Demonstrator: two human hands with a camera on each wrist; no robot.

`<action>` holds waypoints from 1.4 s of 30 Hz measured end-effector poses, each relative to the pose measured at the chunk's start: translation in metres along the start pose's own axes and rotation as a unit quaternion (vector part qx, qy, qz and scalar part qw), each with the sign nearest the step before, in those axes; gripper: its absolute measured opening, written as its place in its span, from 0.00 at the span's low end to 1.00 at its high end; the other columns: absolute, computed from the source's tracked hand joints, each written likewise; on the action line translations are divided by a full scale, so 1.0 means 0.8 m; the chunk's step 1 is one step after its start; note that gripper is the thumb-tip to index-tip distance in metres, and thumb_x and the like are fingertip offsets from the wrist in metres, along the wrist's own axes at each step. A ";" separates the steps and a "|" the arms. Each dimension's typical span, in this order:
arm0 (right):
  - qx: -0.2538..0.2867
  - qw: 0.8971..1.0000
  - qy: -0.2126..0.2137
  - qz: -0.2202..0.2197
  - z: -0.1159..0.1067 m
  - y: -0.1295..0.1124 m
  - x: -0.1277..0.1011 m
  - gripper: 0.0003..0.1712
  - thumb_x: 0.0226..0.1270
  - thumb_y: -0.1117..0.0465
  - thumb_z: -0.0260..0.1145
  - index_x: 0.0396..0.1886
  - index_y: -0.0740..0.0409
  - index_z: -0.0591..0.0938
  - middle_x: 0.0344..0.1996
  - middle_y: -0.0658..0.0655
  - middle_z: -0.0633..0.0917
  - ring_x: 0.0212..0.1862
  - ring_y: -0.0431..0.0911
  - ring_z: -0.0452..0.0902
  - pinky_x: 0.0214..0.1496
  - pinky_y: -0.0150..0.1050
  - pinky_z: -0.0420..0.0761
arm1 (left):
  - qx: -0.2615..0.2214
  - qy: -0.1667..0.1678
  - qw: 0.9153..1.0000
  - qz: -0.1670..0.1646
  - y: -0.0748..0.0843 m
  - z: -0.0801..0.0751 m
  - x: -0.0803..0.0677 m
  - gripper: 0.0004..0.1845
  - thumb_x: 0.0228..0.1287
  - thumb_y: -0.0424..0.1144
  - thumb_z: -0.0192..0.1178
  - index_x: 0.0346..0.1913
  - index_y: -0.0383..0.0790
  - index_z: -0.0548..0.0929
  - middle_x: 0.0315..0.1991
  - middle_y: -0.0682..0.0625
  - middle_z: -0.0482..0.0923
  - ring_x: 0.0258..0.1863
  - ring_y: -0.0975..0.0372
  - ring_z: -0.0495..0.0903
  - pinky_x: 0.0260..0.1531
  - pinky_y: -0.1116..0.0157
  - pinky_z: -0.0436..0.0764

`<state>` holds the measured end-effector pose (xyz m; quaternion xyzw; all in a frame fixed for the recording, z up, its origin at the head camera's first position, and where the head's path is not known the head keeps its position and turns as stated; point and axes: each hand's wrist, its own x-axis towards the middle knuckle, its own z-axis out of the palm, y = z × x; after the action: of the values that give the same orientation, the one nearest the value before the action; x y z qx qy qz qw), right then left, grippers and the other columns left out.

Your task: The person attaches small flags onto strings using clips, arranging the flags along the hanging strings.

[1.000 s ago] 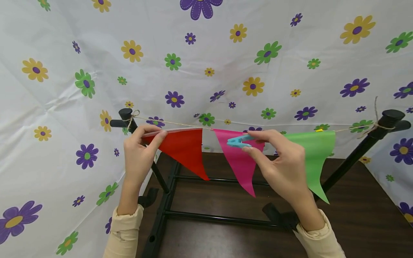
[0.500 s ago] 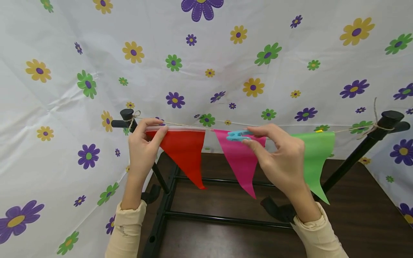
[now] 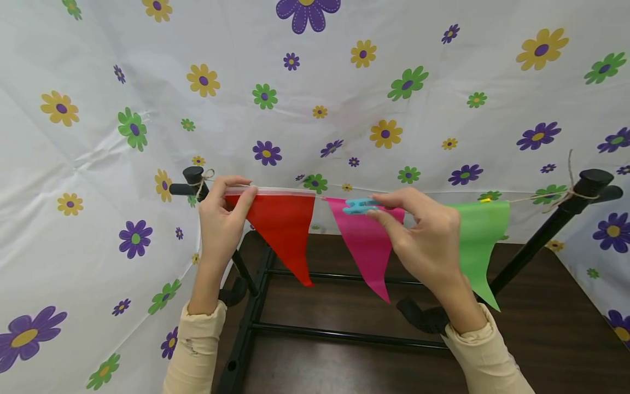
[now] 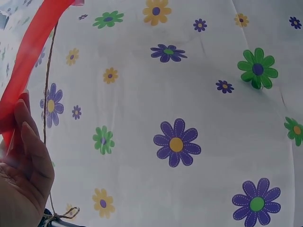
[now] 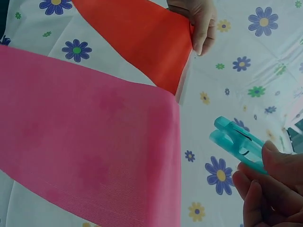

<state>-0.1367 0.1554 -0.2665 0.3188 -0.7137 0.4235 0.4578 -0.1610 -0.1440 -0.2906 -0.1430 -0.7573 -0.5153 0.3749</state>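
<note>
My left hand (image 3: pixel 219 221) pinches the upper left corner of a red pennant (image 3: pixel 283 230), whose pale top edge lies along the twine. In the left wrist view the twine (image 4: pixel 46 94) runs close beside the fingers. Between thumb and fingers, my right hand (image 3: pixel 425 235) holds a light blue clothespin (image 3: pixel 361 206), in front of a pink pennant (image 3: pixel 366 241). The right wrist view shows the clothespin (image 5: pixel 239 144) apart from both pennants. Right of it hangs a green pennant (image 3: pixel 484 241), partly behind my right hand, with a yellow clip (image 3: pixel 486 200) on its top edge.
Black posts (image 3: pixel 551 235) with the twine tied near their tops stand at both sides. Their black base frame (image 3: pixel 334 335) rests on a dark wooden surface (image 3: pixel 315 366). A white flower-printed cloth (image 3: pixel 221 126) hangs behind.
My left hand has risen slightly and moved right, bringing the red pennant's top edge up and level at the twine. The clothespin has moved up a little, and its handles look less spread.
</note>
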 end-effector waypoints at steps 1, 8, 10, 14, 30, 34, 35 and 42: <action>-0.001 1.000 0.000 -0.001 0.000 0.001 0.001 0.17 0.44 0.79 0.82 0.36 0.67 0.90 0.30 0.61 0.90 0.28 0.49 0.83 0.26 0.26 0.54 | 0.000 0.003 1.000 0.000 0.000 0.000 0.000 0.13 0.72 0.34 0.64 0.54 0.29 0.81 0.45 0.38 0.86 0.36 0.63 0.86 0.40 0.70 0.85; 0.004 1.000 0.006 -0.010 0.005 0.004 0.005 0.16 0.43 0.79 0.82 0.34 0.66 0.91 0.29 0.60 0.90 0.29 0.52 0.87 0.30 0.23 0.65 | 0.009 0.012 1.000 0.000 0.000 0.002 0.003 0.15 0.73 0.39 0.64 0.54 0.30 0.82 0.44 0.41 0.87 0.35 0.63 0.85 0.41 0.69 0.85; 0.004 1.000 0.005 -0.015 0.007 0.005 0.007 0.15 0.43 0.79 0.82 0.33 0.66 0.91 0.29 0.59 0.90 0.31 0.53 0.88 0.31 0.24 0.68 | 0.009 0.012 1.000 -0.003 0.001 0.003 0.004 0.15 0.74 0.38 0.64 0.54 0.30 0.82 0.44 0.41 0.87 0.35 0.63 0.85 0.40 0.70 0.85; -0.005 1.000 -0.008 -0.030 0.012 0.009 0.013 0.13 0.45 0.78 0.82 0.32 0.67 0.91 0.28 0.60 0.90 0.28 0.52 0.87 0.27 0.27 0.69 | 0.008 0.012 1.000 -0.003 0.001 0.006 0.006 0.15 0.73 0.38 0.65 0.54 0.30 0.81 0.44 0.40 0.87 0.35 0.63 0.85 0.40 0.70 0.85; -0.037 0.996 -0.072 -0.041 0.044 0.020 0.040 0.09 0.53 0.73 0.81 0.33 0.70 0.89 0.29 0.61 0.90 0.28 0.51 0.87 0.27 0.41 0.80 | -0.003 0.007 1.000 0.011 0.001 0.015 0.014 0.14 0.73 0.34 0.64 0.55 0.28 0.81 0.43 0.38 0.87 0.34 0.66 0.85 0.38 0.71 0.85; -0.028 0.995 -0.087 -0.036 0.049 0.019 0.044 0.08 0.55 0.72 0.80 0.34 0.70 0.89 0.29 0.61 0.90 0.29 0.51 0.87 0.28 0.42 0.81 | 0.004 0.012 1.000 0.013 0.000 0.016 0.014 0.13 0.73 0.34 0.64 0.54 0.28 0.81 0.43 0.38 0.87 0.34 0.64 0.85 0.37 0.71 0.84; -0.026 0.995 -0.091 -0.036 0.050 0.019 0.045 0.08 0.56 0.72 0.80 0.34 0.70 0.89 0.29 0.61 0.90 0.29 0.51 0.87 0.29 0.42 0.82 | 0.007 0.012 1.000 0.015 0.000 0.016 0.015 0.13 0.73 0.34 0.64 0.54 0.29 0.81 0.43 0.38 0.87 0.34 0.63 0.85 0.37 0.72 0.84; -0.022 0.991 -0.129 -0.012 0.059 0.020 0.050 0.07 0.58 0.72 0.79 0.35 0.69 0.89 0.30 0.60 0.90 0.31 0.51 0.88 0.33 0.43 0.84 | 0.020 0.012 0.999 0.023 -0.002 0.017 0.014 0.14 0.74 0.36 0.64 0.53 0.29 0.82 0.42 0.39 0.87 0.33 0.53 0.86 0.37 0.71 0.84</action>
<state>-0.1831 0.1175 -0.2449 0.3692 -0.7722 0.3572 0.3738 -0.1753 -0.1344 -0.2865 -0.1466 -0.7592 -0.4929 0.3989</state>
